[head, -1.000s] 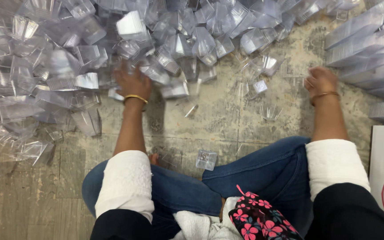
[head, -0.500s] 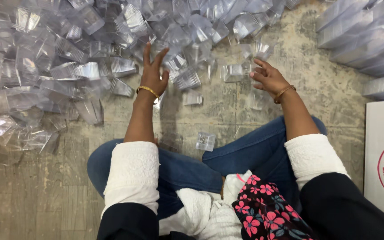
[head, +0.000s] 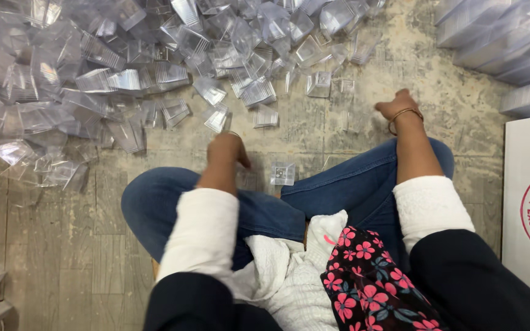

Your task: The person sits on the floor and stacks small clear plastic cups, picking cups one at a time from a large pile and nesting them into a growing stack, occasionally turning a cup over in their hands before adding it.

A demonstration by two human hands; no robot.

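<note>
Centre frame: left hand [head: 227, 150], fingers curled, grip unclear, beside a clear box [head: 283, 174] on the floor [head: 50, 245]. Right hand [head: 398, 105] loosely closed, seemingly empty. Boxes likely light, thin, crushable; pinch by edges.

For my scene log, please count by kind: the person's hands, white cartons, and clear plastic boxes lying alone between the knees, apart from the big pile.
Hands: 2 (left hand, right hand)
White carton: 1
Clear plastic box between the knees: 1
Total: 4
</note>
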